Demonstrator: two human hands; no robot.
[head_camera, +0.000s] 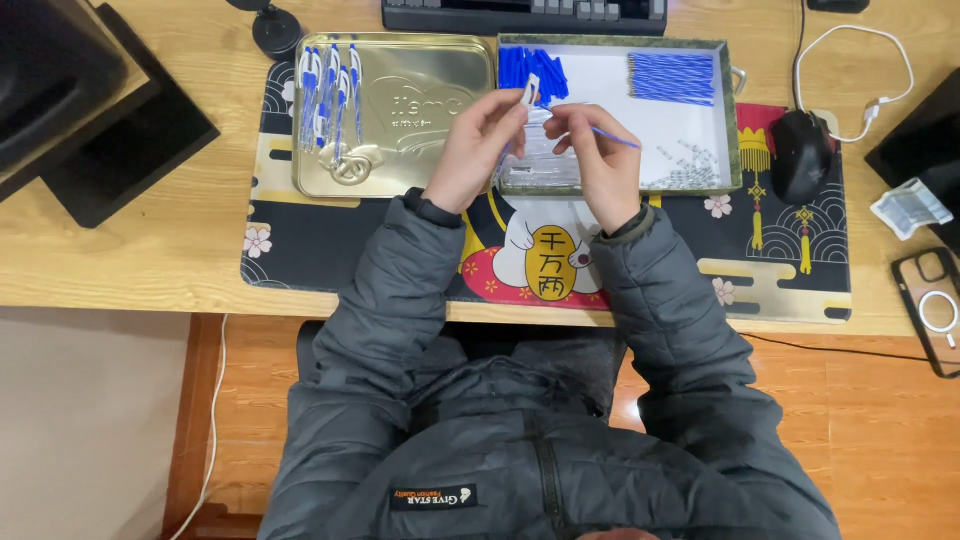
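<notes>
Left hand is raised over the near edge of the white tray, fingers pinched around a clear pen barrel with its white clip end sticking up past the fingertips. Right hand sits just beside it, thumb and forefinger closed on a thin blue refill that angles out to the right, tip end pointing toward the barrel; whether the refill is already inside the barrel cannot be told. Both hands hover above the tray's front left part, close together, nearly touching. In the tray: a pile of blue pen caps at the back left, a neat row of blue refills at the back right, small springs or metal bits scattered front right, and a bunch of clear barrels under the hands, partly hidden. Left of it, touching side by side, a gold metal tin lid holds finished blue and white pens lying along its left side. Both containers rest on a dark patterned desk mat on a wooden desk. A black mouse sits on the mat right of the tray, a keyboard behind the tray, a phone at the desk's right edge. Grey puffer sleeves cover both arms.
</notes>
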